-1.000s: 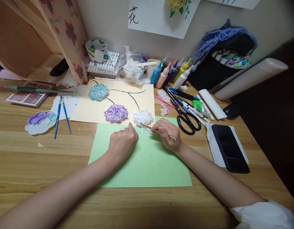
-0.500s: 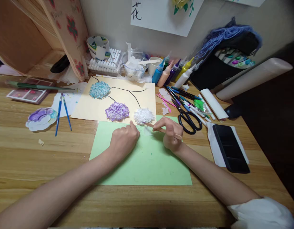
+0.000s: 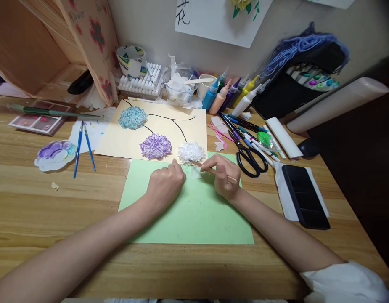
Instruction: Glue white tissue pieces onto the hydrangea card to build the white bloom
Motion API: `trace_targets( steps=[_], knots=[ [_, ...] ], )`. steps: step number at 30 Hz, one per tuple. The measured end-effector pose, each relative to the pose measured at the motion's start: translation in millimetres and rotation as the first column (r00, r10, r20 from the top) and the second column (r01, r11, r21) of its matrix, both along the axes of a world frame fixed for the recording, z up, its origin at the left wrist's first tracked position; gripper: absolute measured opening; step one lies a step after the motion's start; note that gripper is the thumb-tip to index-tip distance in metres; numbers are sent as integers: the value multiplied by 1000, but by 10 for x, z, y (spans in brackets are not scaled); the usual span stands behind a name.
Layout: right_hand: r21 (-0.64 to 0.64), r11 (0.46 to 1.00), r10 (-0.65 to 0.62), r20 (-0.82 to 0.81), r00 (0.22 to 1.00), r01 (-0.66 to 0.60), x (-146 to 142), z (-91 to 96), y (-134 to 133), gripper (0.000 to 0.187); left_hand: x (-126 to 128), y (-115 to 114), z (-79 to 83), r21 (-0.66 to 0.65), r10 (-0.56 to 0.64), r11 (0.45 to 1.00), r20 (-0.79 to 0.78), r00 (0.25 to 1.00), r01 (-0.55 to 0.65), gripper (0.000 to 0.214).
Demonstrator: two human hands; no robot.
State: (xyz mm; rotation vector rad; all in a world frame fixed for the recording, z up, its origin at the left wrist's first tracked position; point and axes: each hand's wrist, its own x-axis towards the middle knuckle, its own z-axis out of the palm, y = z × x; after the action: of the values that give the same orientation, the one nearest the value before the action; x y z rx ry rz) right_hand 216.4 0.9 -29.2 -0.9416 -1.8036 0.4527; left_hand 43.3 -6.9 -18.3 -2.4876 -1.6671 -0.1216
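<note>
My right hand (image 3: pixel 226 176) pinches a thin wooden stick (image 3: pixel 231 179), slanted so its far tip touches or nearly touches the lower edge of a white fringed paper flower (image 3: pixel 191 152). My left hand (image 3: pixel 166 181) is closed, knuckles up, resting on the green sheet (image 3: pixel 188 223) just below that flower; its inner fingers are hidden. The flower sits on a cream sheet (image 3: pixel 112 143) with black drawn stems. A purple flower (image 3: pixel 155 146) and a blue one (image 3: pixel 133 117) are on it too. A small pale scrap (image 3: pixel 196 172) lies between my hands.
Black-handled scissors (image 3: pixel 252 162), pens and a white roll (image 3: pixel 284 137) lie to the right, with a black case (image 3: pixel 305 195) beyond. Paint bottles (image 3: pixel 210 97) stand behind. A paint palette (image 3: pixel 54 155) and blue brushes (image 3: pixel 78 151) lie on the left.
The stick and my right hand have shifted very slightly left, with the tip still at the white flower's lower edge. My left hand stays in place; the view has moved a little.
</note>
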Motion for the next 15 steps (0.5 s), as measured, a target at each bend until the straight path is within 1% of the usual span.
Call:
trace_targets(
  steps=[3, 6, 9, 15],
  knots=[
    [-32, 999, -28, 2, 1000, 28, 1, 5, -2, 39, -2, 0, -8, 9, -6, 1000, 5, 1000, 5, 36],
    [-4, 999, -35, -29, 999, 35, 7, 5, -14, 41, 4, 0, -3, 4, -3, 1000, 9, 1000, 3, 37],
    [42, 999, -25, -59, 998, 27, 13, -2, -24, 44, 9, -1, 4, -4, 1, 1000, 5, 1000, -1, 37],
    [28, 999, 22, -24, 999, -22, 17, -8, -18, 42, 10, -2, 6, 9, -10, 1000, 4, 1000, 10, 37]
  ],
)
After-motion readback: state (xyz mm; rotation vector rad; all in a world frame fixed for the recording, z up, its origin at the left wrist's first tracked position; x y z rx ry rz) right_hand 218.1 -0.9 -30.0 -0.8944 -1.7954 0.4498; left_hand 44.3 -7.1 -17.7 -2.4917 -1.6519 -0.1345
